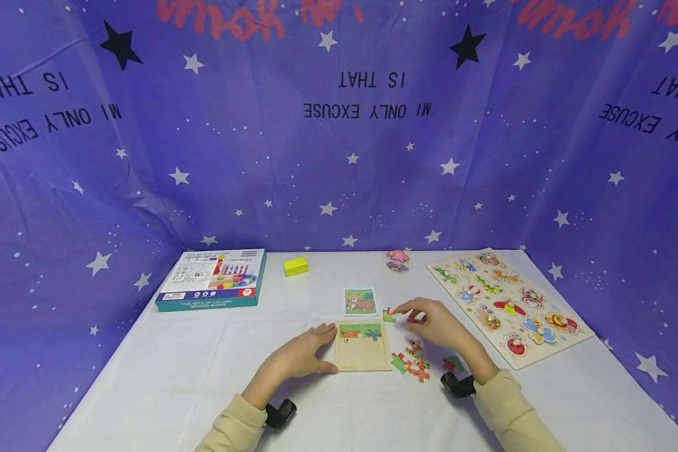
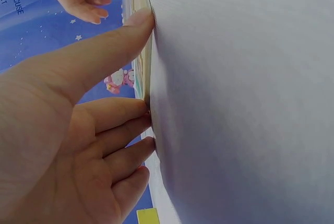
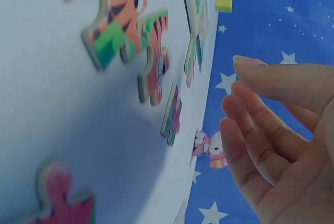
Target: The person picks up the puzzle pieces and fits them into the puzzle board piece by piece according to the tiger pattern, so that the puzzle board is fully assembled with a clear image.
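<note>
My left hand rests on the table with its thumb and fingertips against the left edge of a square wooden puzzle tray. Along the tray's top lies a strip of fitted pieces in green and orange. My right hand hovers right of the tray, fingers loosely bent, nothing held between them in the right wrist view. Near its index fingertip is a green jigsaw piece. Several tiger-striped pieces lie loose by the tray. Another red and green piece sits near the right wrist.
A picture card lies just behind the tray. A wooden insect puzzle board is on the right. At the back stand a pink figurine and a yellow block. A boxed bead set lies at the left.
</note>
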Action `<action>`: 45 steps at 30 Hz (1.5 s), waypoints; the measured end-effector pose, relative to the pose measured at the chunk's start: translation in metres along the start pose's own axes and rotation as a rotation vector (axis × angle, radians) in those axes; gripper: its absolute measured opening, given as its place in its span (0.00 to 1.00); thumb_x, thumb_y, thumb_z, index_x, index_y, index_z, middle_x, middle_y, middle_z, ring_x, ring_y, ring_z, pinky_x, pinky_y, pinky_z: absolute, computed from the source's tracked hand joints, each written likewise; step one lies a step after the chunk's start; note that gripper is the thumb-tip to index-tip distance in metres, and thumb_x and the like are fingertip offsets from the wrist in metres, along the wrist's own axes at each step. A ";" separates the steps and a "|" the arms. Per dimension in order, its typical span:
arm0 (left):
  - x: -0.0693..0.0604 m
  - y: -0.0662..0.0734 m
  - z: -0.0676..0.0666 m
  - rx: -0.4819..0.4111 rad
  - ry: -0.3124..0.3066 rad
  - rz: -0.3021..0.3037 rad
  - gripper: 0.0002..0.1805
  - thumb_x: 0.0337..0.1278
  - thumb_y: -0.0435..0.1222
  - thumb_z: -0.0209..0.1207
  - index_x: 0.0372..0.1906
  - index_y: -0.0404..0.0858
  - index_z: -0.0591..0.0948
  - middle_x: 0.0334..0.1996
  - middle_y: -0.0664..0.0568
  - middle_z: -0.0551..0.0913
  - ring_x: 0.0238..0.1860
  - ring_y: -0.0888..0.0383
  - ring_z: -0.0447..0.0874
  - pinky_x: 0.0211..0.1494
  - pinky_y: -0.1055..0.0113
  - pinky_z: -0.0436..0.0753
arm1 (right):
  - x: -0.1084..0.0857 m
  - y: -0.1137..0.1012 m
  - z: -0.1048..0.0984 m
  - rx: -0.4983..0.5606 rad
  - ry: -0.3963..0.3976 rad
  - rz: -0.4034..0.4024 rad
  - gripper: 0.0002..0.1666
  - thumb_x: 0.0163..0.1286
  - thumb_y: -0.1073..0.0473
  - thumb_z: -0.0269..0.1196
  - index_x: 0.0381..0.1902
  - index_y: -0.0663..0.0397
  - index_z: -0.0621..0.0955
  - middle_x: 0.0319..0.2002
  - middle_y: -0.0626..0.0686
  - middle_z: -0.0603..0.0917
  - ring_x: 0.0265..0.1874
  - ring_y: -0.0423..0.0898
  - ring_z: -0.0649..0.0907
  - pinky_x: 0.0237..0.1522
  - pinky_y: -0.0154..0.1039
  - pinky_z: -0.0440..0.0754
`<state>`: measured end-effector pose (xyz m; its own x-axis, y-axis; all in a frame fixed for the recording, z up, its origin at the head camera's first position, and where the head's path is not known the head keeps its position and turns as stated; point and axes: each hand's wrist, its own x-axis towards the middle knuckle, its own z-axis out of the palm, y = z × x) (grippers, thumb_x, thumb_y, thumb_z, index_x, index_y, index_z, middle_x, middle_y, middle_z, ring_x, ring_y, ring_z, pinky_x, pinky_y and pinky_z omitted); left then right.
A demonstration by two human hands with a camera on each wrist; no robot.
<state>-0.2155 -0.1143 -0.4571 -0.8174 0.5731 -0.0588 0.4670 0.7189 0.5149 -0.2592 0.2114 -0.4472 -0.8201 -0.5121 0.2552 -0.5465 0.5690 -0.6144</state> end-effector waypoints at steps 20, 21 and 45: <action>-0.001 0.001 -0.001 -0.001 0.003 -0.008 0.45 0.50 0.47 0.69 0.69 0.28 0.66 0.70 0.40 0.63 0.72 0.42 0.56 0.73 0.49 0.57 | -0.008 0.011 -0.011 0.000 0.002 0.010 0.19 0.61 0.73 0.64 0.51 0.59 0.82 0.47 0.59 0.84 0.39 0.53 0.83 0.36 0.38 0.83; -0.001 0.001 -0.001 0.000 0.003 -0.008 0.45 0.50 0.47 0.69 0.69 0.28 0.66 0.70 0.41 0.63 0.72 0.42 0.56 0.73 0.49 0.57 | -0.009 0.011 -0.011 -0.006 -0.004 0.008 0.19 0.61 0.72 0.65 0.51 0.59 0.82 0.46 0.58 0.84 0.39 0.52 0.83 0.36 0.38 0.83; 0.000 0.000 -0.001 -0.006 0.001 -0.002 0.45 0.51 0.47 0.69 0.69 0.29 0.65 0.71 0.41 0.62 0.72 0.41 0.55 0.73 0.50 0.57 | -0.026 0.012 0.001 0.060 -0.255 0.075 0.17 0.56 0.60 0.73 0.43 0.52 0.82 0.35 0.48 0.79 0.32 0.45 0.75 0.33 0.33 0.76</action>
<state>-0.2161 -0.1144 -0.4567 -0.8188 0.5711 -0.0589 0.4633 0.7178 0.5196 -0.2448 0.2306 -0.4624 -0.7847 -0.6197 0.0157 -0.4686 0.5764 -0.6694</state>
